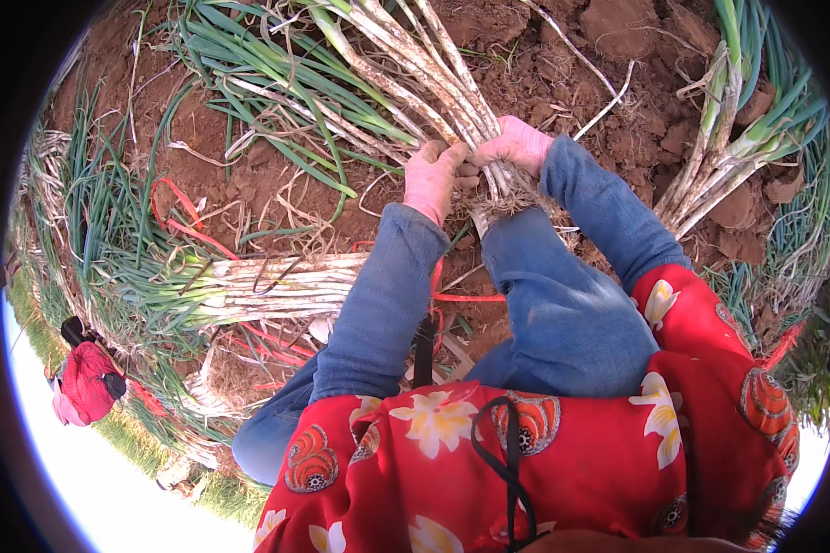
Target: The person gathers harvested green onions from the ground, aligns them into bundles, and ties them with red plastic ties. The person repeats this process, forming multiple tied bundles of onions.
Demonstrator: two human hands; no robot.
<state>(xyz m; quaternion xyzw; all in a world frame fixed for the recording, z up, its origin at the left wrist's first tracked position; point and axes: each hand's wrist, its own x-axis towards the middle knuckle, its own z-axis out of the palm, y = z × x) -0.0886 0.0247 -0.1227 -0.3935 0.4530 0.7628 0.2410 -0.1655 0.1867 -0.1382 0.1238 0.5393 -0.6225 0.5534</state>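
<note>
Long white-stalked green onions [436, 72], soil-stained and with rooty ends, stand in a bunch just beyond my knee. My right hand [515, 146], in a pinkish glove, is closed around the lower stalks. At the bunch's left side is my left hand [437, 176], gloved too, its fingers bent against the stalks near the roots; what its fingertips grip is hidden. More green onions [304, 97] lie on the soil to the upper left. Below my left forearm lies a large bundle of onions [283, 287], with dark curved rods across it and red tape [200, 238] near it.
Reddish, cloddy soil [560, 76] surrounds the work. Another group of onions [709, 138] leans at the right. Rows of onions [97, 200] line the far left, where a person in red [90, 383] is seen. Red tape [470, 298] stretches beside my knee.
</note>
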